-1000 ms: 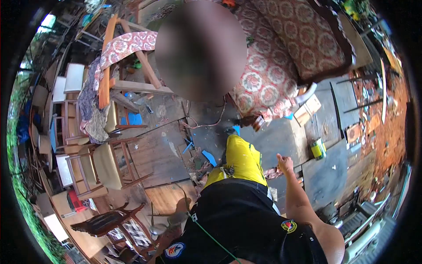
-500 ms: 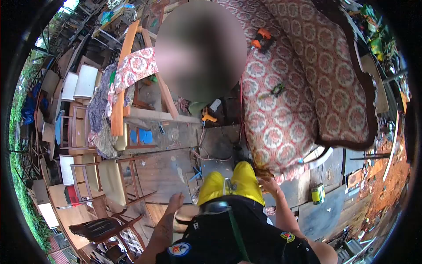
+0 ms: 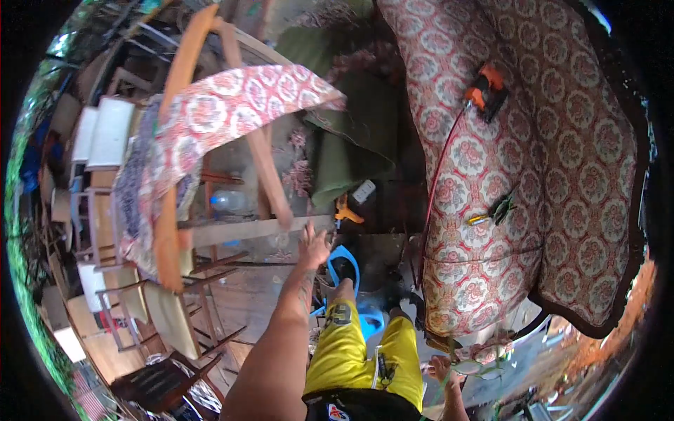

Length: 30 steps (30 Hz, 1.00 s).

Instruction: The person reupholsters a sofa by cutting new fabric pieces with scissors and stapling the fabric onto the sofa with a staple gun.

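My left hand (image 3: 314,245) stretches forward with its fingers spread, holding nothing. It is at the near edge of a wooden crossbar (image 3: 260,229), left of a yellow-orange pistol-shaped tool (image 3: 347,211) on the floor. Low at the sofa's near end, my right hand (image 3: 446,372) has its fingers curled; what they grip is blurred. Pale green-white loops (image 3: 479,368) appear beside it. The floral sofa (image 3: 467,281) carries an orange-and-black tool (image 3: 486,92) with a red hose, and a small yellow-and-dark hand tool (image 3: 495,212).
A strip of floral fabric (image 3: 225,105) drapes over a wooden trestle (image 3: 167,231). Green cloth (image 3: 351,151) hangs or lies ahead. Blue sandals (image 3: 344,263) are near my legs. Several chairs (image 3: 172,316) crowd the left, and reddish soil (image 3: 597,344) lies on the right.
My left hand has moved forward from beside my leg towards the crossbar. The view has shifted closer to the trestle and sofa. My right hand stays near the sofa's end.
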Each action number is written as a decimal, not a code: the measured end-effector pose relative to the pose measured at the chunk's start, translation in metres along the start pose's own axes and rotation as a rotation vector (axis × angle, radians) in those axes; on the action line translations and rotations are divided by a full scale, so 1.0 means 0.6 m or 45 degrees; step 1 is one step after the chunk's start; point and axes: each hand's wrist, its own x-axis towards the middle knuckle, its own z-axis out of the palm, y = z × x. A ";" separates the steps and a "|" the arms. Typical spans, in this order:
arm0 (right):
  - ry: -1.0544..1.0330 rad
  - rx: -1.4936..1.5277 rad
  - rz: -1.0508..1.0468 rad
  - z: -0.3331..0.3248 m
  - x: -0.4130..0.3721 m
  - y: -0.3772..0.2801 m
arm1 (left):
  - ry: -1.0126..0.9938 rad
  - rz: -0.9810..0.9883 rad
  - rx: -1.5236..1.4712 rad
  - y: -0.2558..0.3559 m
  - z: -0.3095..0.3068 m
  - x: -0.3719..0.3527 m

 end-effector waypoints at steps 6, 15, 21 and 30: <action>0.195 0.372 0.360 0.114 -0.036 0.016 | -0.257 0.069 0.377 -0.040 0.030 0.256; 0.098 0.239 0.634 0.205 -0.044 -0.007 | 0.017 0.102 0.134 -0.085 0.172 0.446; 0.133 0.342 0.532 0.188 -0.028 -0.051 | 0.560 0.582 -0.588 0.002 0.041 0.230; -0.178 0.627 0.131 0.208 0.092 -0.367 | 0.376 -0.290 -1.548 0.020 -0.262 -0.372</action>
